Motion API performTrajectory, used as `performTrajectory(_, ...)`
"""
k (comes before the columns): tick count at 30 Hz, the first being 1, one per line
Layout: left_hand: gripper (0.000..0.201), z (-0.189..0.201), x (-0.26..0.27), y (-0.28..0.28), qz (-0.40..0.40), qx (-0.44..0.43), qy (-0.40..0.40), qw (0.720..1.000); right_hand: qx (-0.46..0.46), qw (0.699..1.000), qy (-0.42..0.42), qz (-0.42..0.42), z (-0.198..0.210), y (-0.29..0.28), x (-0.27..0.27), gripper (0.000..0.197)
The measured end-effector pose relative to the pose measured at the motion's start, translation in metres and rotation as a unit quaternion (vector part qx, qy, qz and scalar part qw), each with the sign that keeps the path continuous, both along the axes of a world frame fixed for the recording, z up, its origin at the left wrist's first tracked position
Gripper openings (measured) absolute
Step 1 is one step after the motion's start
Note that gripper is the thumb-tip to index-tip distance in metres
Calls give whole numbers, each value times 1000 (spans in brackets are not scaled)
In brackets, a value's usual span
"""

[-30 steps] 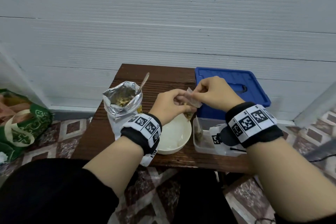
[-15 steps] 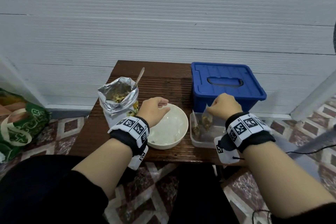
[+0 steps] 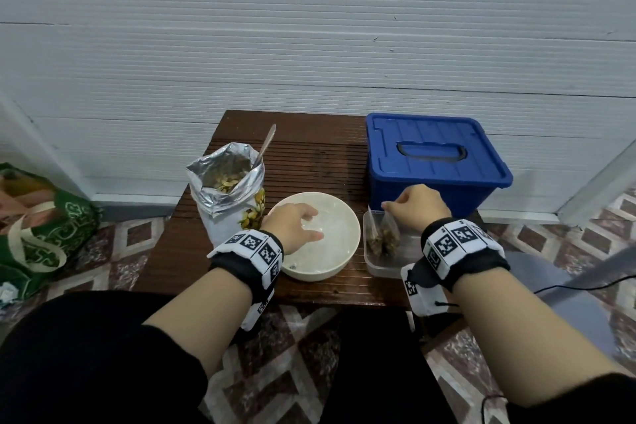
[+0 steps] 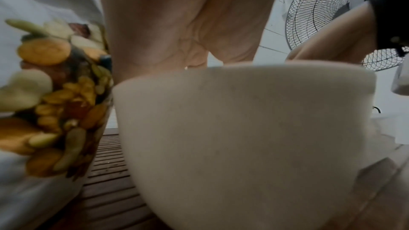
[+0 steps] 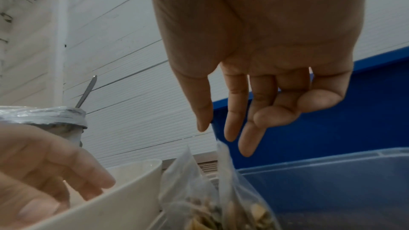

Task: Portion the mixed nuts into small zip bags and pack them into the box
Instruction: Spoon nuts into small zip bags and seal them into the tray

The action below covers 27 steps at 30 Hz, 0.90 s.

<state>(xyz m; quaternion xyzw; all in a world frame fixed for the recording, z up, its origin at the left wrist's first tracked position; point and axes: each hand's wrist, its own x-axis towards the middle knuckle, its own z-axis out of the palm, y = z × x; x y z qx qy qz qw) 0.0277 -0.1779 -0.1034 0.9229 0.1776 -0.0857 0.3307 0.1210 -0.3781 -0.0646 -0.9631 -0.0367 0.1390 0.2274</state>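
An open foil bag of mixed nuts (image 3: 225, 179) with a spoon (image 3: 266, 141) in it stands at the table's left. My left hand (image 3: 309, 224) reaches into the white bowl (image 3: 344, 251), fingers relaxed and holding nothing I can see. A filled zip bag (image 3: 387, 237) stands in the clear plastic box (image 3: 382, 267), beside another one. Just above the bag's top edge hangs my right hand (image 5: 221, 134), thumb and first fingers pointing down and slightly apart, off the zip bag (image 5: 221, 198). The bowl's wall (image 4: 243, 128) fills the left wrist view.
A closed blue lidded box (image 3: 430, 148) stands behind the clear one, against the white wall. On the tiled floor to the left lies a green shopping bag (image 3: 38, 224). A standing fan (image 4: 321, 15) is off to the right. The small table's front edge is at my knees.
Both hands held the small bag above the bowl. My right hand lowered it into the clear box and loosened its fingers. My left hand dropped into the bowl.
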Motion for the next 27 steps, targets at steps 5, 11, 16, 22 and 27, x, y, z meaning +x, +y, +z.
performTrajectory(5,20,-4,3,1,15,4,-31,999,6,998,-52,20,6,11,-3,23)
performTrajectory(11,8,3,2,4,28,-20,-88,996,14,994,-72,83,10,26,-10,20)
performTrajectory(16,6,12,3,5,35,-43,-122,991,19,984,-40,174,8,38,-15,33)
performTrajectory(22,12,10,5,10,65,-98,-145,982,98,976,8,193,3,48,-21,14)
performTrajectory(27,65,13,2,11,-38,-23,-177,983,139,975,-9,170,3,54,-22,22)
